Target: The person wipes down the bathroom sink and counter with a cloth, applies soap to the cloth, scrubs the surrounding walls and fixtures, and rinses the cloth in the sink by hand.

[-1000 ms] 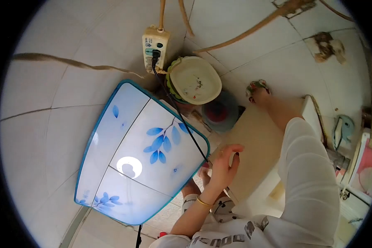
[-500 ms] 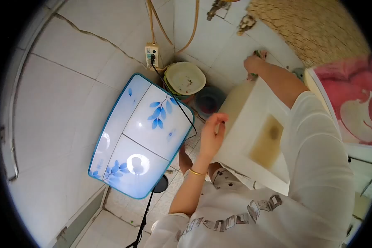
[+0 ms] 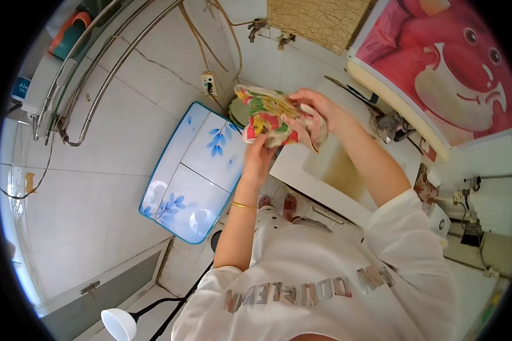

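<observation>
A crumpled cloth [image 3: 270,116] with a red, green and yellow pattern hangs between my hands, in front of the corner behind the sink. My left hand [image 3: 257,162], below a gold bracelet [image 3: 244,205], grips its lower edge from beneath. On the cloth's right side, my right hand [image 3: 317,108] pinches the upper edge with fingers closed over the fabric. Part of the white sink [image 3: 301,165] shows under my right forearm, its basin brownish at the bottom. Some of my left fingers are hidden by the cloth.
Left of my hands stands a washing machine [image 3: 196,176] with a blue leaf-patterned lid. Behind it are a wall socket [image 3: 209,83] and a green basin [image 3: 239,112]. Metal towel rails [image 3: 105,71] run along the left wall. A pink picture panel [image 3: 438,68] is at upper right.
My right hand has come from the sink's far corner toward the middle, bringing the cloth up. My left hand, previously without the cloth, now grips it too. The view has shifted.
</observation>
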